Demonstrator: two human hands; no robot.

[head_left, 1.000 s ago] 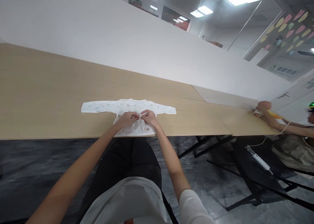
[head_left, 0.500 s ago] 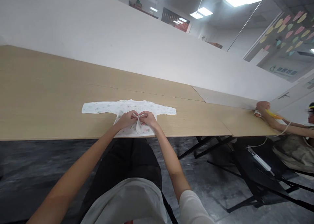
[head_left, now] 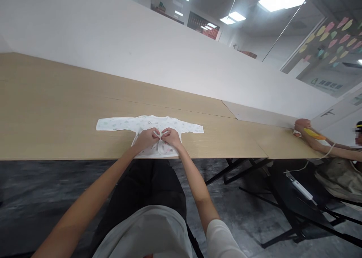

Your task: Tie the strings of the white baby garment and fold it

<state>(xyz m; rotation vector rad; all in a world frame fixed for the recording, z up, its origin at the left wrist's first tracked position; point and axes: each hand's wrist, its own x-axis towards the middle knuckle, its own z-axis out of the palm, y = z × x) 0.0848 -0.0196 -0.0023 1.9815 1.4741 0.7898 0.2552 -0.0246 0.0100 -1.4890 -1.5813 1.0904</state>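
Observation:
A small white baby top (head_left: 121,123) with a faint print lies on the table, its long sleeves spread out to both sides. Its lower edge is near the table's front edge. My left hand (head_left: 148,138) pinches the front of the top near its middle. Close beside it, my right hand (head_left: 171,137) pinches the fabric at the same front opening, with fingertips almost touching the left ones. A rounded front flap hangs below the right fingers. The exact bit of cloth or fastener between the fingertips is too small to make out.
The long wooden table (head_left: 62,99) runs along a white wall (head_left: 113,43). At the far right another person's arms (head_left: 319,145) reach to a doll (head_left: 303,123) on the table. A black folding chair (head_left: 299,201) carrying a white power strip (head_left: 302,190) stands at the right.
Both hands stay at the front of the top with almost the same pinch. The view has shifted very slightly; the fingertips have moved a little apart.

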